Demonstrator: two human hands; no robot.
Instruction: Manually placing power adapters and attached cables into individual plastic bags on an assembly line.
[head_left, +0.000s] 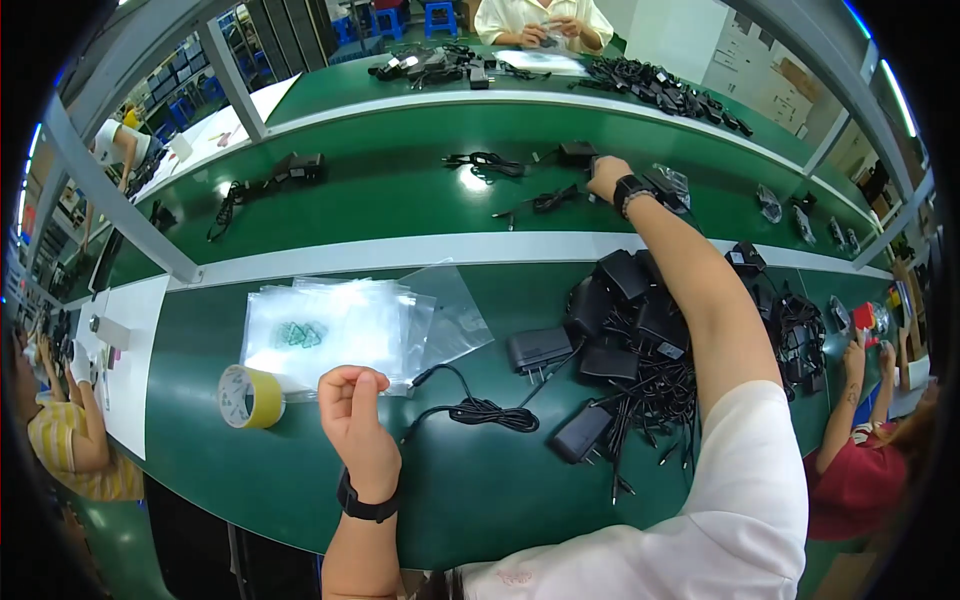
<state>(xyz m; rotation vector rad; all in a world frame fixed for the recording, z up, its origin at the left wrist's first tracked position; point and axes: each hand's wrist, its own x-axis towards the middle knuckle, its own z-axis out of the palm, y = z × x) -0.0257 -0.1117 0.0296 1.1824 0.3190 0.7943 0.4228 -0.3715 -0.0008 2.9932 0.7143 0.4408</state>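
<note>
My right hand (611, 180) stretches over the white rail to the far strip of the green bench, its fingers curled down beside a black power adapter (577, 152). What those fingers hold, if anything, is hidden. Closed, with nothing showing in it, my left hand (362, 425) hovers by the front edge of a stack of clear plastic bags (350, 350). To its right lies a power adapter (540, 350) with its black cable (485, 412) coiled and tied. A heap of black power adapters (610, 362) with tangled cables sits under my right forearm.
A yellow tape roll (265, 398) stands left of the bags. Along the far strip lie a coiled cable (490, 163), another adapter (300, 168) and bagged items (768, 204). A white rail (500, 246) crosses the bench. People work opposite and at both sides.
</note>
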